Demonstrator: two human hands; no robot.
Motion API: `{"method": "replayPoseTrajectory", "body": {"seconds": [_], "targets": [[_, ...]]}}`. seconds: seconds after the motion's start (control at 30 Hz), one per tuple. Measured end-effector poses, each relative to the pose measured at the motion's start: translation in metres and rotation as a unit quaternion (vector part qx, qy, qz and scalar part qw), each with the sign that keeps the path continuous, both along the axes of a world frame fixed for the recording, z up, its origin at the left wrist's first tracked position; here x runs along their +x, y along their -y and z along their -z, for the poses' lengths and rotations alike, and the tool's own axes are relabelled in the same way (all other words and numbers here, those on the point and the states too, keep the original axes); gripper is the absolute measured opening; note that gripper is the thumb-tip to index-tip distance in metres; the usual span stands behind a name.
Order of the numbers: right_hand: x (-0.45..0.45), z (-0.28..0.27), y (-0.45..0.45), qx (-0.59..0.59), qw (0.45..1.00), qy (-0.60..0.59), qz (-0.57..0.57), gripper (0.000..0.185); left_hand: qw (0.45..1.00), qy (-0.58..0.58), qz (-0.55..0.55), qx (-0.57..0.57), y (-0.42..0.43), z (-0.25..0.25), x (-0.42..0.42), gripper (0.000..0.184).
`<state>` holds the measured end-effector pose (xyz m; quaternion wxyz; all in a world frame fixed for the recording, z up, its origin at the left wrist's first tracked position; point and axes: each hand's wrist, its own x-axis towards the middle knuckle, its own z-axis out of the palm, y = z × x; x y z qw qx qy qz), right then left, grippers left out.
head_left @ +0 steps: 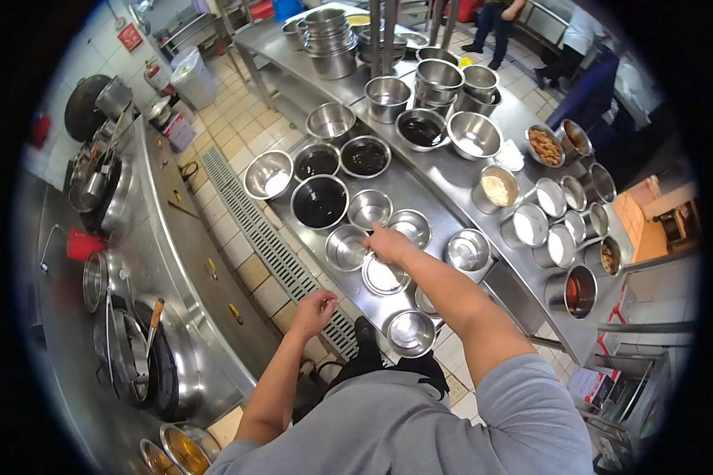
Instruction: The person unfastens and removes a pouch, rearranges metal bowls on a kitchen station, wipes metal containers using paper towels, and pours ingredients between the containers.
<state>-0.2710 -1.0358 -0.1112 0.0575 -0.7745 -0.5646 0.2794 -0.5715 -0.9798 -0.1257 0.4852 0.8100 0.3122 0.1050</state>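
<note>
My right hand [388,242] reaches over the steel table [289,212] among several round metal bowls. Its fingers are closed at the rim of a bowl [345,248]; whether they grip that rim is hard to tell. Just beyond is another bowl [370,209], and a pale-looking bowl [385,274] lies on the near side. My left hand [315,312] hangs over the floor grate, left of the table, fingers curled, with nothing visible in it. Farther back, bowls of dark liquid [319,201] stand close together. One bowl [410,332] sits at the table's near end.
A steel counter [471,182] on the right carries pots, a bowl of brown food [545,146] and a pot of red liquid [580,291]. Woks [154,356] line the stove at left. A floor grate [253,237] runs between. People stand at the back right.
</note>
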Motion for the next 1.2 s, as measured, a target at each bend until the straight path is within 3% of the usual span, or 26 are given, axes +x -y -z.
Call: {"method": "replayPoseTrajectory", "body": {"seconds": [0.07, 0.1, 0.2, 0.27, 0.3, 0.37, 0.4, 0.57, 0.6, 0.67, 0.7, 0.73, 0.8, 0.83, 0.87, 0.9, 0.93, 0.97, 1.0, 1.03, 1.13, 1.2], "targets": [[0.005, -0.028, 0.006, 0.024, 0.996, -0.005, -0.089, 0.030, 1.000, 0.021, -0.006, -0.007, -0.008, 0.003, -0.010, 0.014], [0.008, -0.047, 0.016, 0.036, 0.996, -0.026, -0.078, 0.040, 0.999, 0.027, 0.014, -0.012, -0.014, 0.007, -0.015, 0.014], [0.018, -0.143, 0.052, 0.038, 0.995, -0.040, -0.078, 0.038, 0.985, 0.094, -0.069, -0.130, -0.034, 0.030, -0.032, 0.010], [0.019, -0.213, 0.104, 0.064, 0.997, -0.022, -0.039, 0.035, 0.979, 0.128, -0.056, -0.150, -0.035, 0.041, -0.032, 0.010], [0.020, -0.247, 0.134, 0.096, 0.995, -0.008, -0.024, 0.032, 0.989, 0.079, -0.039, -0.122, -0.032, 0.038, -0.030, 0.010], [0.009, -0.296, 0.203, 0.079, 0.993, 0.000, 0.092, 0.034, 0.997, 0.036, -0.005, -0.072, -0.015, 0.029, -0.021, 0.011], [0.007, -0.295, 0.242, 0.112, 0.985, 0.029, 0.130, 0.037, 0.997, 0.040, 0.006, -0.073, 0.000, 0.019, -0.011, 0.011], [-0.051, -0.207, 0.426, 0.155, 0.918, -0.002, 0.366, 0.035, 0.990, 0.044, 0.134, -0.020, 0.046, -0.004, 0.041, 0.011], [-0.068, -0.163, 0.467, 0.163, 0.890, -0.047, 0.423, 0.032, 0.987, 0.070, 0.146, -0.004, 0.056, -0.010, 0.055, 0.012], [-0.114, -0.065, 0.550, 0.192, 0.777, -0.126, 0.586, 0.023, 0.986, 0.073, 0.151, -0.010, 0.060, -0.019, 0.084, 0.012], [-0.138, -0.028, 0.592, 0.143, 0.790, -0.063, 0.592, 0.030, 0.985, 0.086, 0.147, 0.032, 0.063, -0.028, 0.103, 0.013], [-0.163, 0.002, 0.627, 0.061, 0.749, -0.052, 0.658, 0.037, 0.982, 0.099, 0.139, 0.076, 0.065, -0.037, 0.122, 0.013], [-0.211, 0.039, 0.680, 0.075, 0.676, -0.017, 0.733, 0.047, 0.974, 0.104, 0.144, 0.138, 0.072, -0.063, 0.161, 0.019], [-0.230, 0.052, 0.708, 0.074, 0.624, -0.094, 0.772, 0.042, 0.970, 0.124, 0.141, 0.151, 0.076, -0.071, 0.181, 0.023], [-0.245, 0.059, 0.731, 0.033, 0.610, -0.066, 0.789, 0.044, 0.966, 0.143, 0.139, 0.166, 0.083, -0.080, 0.203, 0.028], [-0.259, 0.071, 0.756, 0.060, 0.573, -0.125, 0.807, 0.046, 0.961, 0.144, 0.141, 0.189, 0.093, -0.095, 0.223, 0.033], [-0.265, 0.067, 0.769, 0.041, 0.563, -0.134, 0.814, 0.043, 0.956, 0.145, 0.144, 0.211, 0.105, -0.109, 0.243, 0.038], [-0.277, 0.087, 0.793, 0.004, 0.546, -0.143, 0.825, 0.040, 0.949, 0.169, 0.136, 0.230, 0.118, -0.116, 0.265, 0.039], [-0.297, 0.117, 0.821, 0.041, 0.528, -0.159, 0.833, 0.036, 0.942, 0.190, 0.127, 0.247, 0.133, -0.122, 0.283, 0.041], [-0.314, 0.148, 0.852, 0.005, 0.521, -0.178, 0.835, 0.035, 0.953, 0.141, 0.127, 0.235, 0.146, -0.127, 0.301, 0.041], [-0.310, 0.132, 0.884, -0.074, 0.602, -0.170, 0.776, 0.034, 0.943, 0.084, 0.173, 0.270, 0.179, -0.135, 0.338, 0.039], [-0.318, 0.127, 0.913, -0.070, 0.579, -0.201, 0.787, 0.043, 0.939, 0.007, 0.191, 0.284, 0.197, -0.146, 0.349, 0.039]]}}
